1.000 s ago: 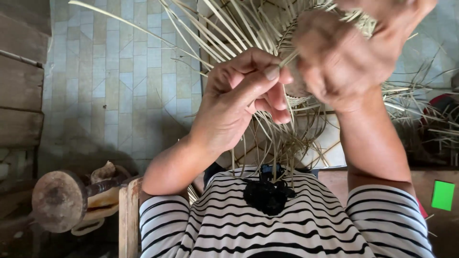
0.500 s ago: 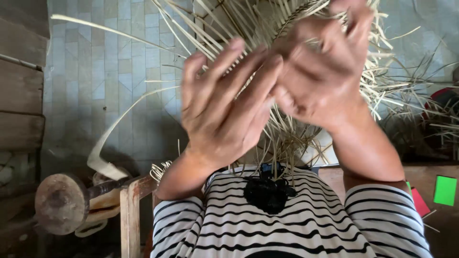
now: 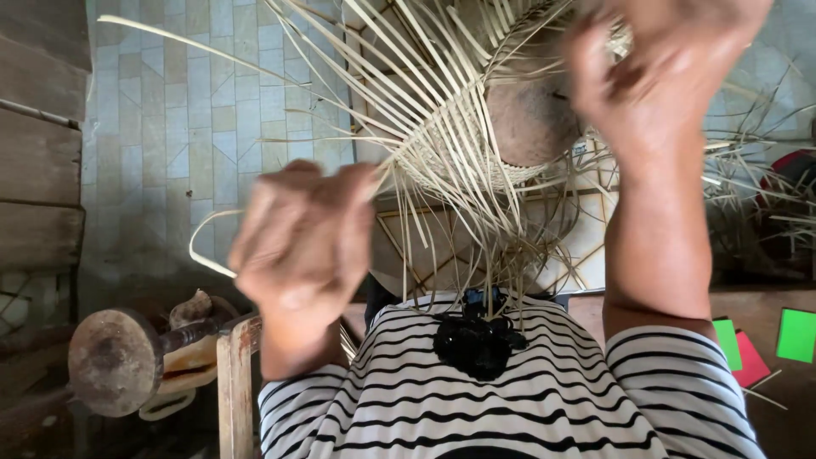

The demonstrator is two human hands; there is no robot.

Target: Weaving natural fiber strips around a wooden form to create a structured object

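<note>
Lowered to centre left since half a second ago, the left hand [image 3: 306, 242] is clenched on a pale strip [image 3: 255, 76] (blurred) — the half-woven basket [image 3: 476, 144] is gripped at upper right by the right hand [image 3: 667, 72].

Left hand [image 3: 306, 246] is curling into a loose fist, knuckles facing the camera, blurred. It is sitting low and to the left of the basket [image 3: 476, 127], fingers pinching one strip where it leaves the weave. Left forearm is running straight down from the fist to a striped sleeve, wrist unbent.

Right hand [image 3: 659, 81] is reaching high, at the basket's upper right edge, fingers bent and pressing against the weave, also blurred; whether it is gripping anything cannot be told. Right forearm is rising near vertical from its sleeve, just right of the basket. Both elbows are bending sharply, the hands standing well apart with the basket between them.
</note>
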